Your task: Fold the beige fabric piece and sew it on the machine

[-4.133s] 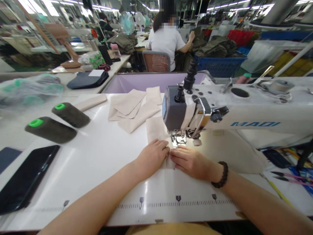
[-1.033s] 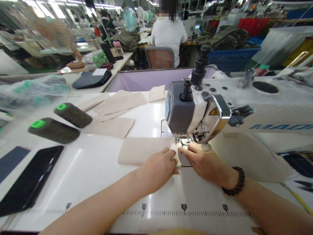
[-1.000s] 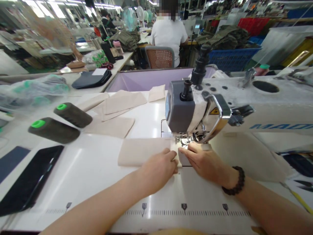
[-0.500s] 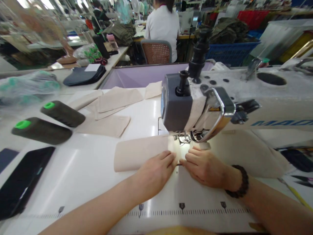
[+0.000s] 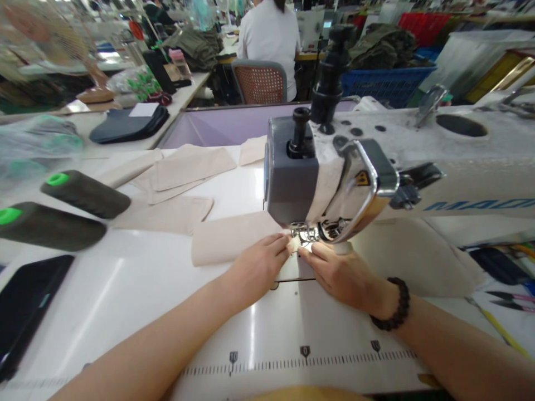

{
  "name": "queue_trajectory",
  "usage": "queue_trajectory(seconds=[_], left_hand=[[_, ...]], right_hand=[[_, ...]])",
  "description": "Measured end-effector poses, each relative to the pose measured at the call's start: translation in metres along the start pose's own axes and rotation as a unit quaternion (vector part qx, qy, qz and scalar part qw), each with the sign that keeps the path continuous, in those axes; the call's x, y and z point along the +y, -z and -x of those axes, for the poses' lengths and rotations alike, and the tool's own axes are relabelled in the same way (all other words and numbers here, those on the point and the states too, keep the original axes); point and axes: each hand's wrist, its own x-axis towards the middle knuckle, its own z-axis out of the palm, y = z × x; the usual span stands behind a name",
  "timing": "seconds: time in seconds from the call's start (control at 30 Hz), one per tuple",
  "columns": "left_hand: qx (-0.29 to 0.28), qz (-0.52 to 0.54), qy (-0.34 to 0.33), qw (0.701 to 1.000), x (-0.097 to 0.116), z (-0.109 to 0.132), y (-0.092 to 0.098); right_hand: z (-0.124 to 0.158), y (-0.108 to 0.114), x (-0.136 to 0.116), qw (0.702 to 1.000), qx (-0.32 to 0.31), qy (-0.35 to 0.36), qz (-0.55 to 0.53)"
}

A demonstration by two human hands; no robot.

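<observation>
near the middle of the white desk [image 5: 167, 323], under the head of a sewing machine [image 5: 292, 172] that reaches in from the right edge, two bare hands lie close together. the left hand [image 5: 264, 263] has its fingers side by side on the right end of a beige cloth [image 5: 228, 236], which stretches leftward on the desk; whether it pinches the cloth cannot be told. the right hand [image 5: 340, 273], with a dark bracelet [image 5: 395, 306] at its wrist, is just beside the presser foot [image 5: 309, 235], fingertips towards the left hand; whether it grips anything cannot be told. towards the far edge, more beige pieces [image 5: 190, 167] overlap loosely. near the left edge are two dark thread spools [image 5: 90, 195] with green ends and, closer to the front left corner, a glossy black device [image 5: 33, 306]. a ruler scale [image 5: 267, 365] runs along the front edge. beyond the far edge, a person in a white top [image 5: 270, 44] sits, back turned.
</observation>
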Motion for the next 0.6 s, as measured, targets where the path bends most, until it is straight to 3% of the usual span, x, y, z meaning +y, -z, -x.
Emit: queue_trajectory(seconds=[0.2, 0.6], left_hand=[[0.027, 0.041, 0.027, 0.998, -0.009, -0.008, 0.001], [-0.02, -0.008, 0.053, 0.998, -0.01, -0.013, 0.0]], right_hand=[[0.001, 0.0, -0.001, 1.0, -0.001, -0.018, -0.011], [-0.001, 0.002, -0.001, 0.999, -0.024, -0.019, -0.011]])
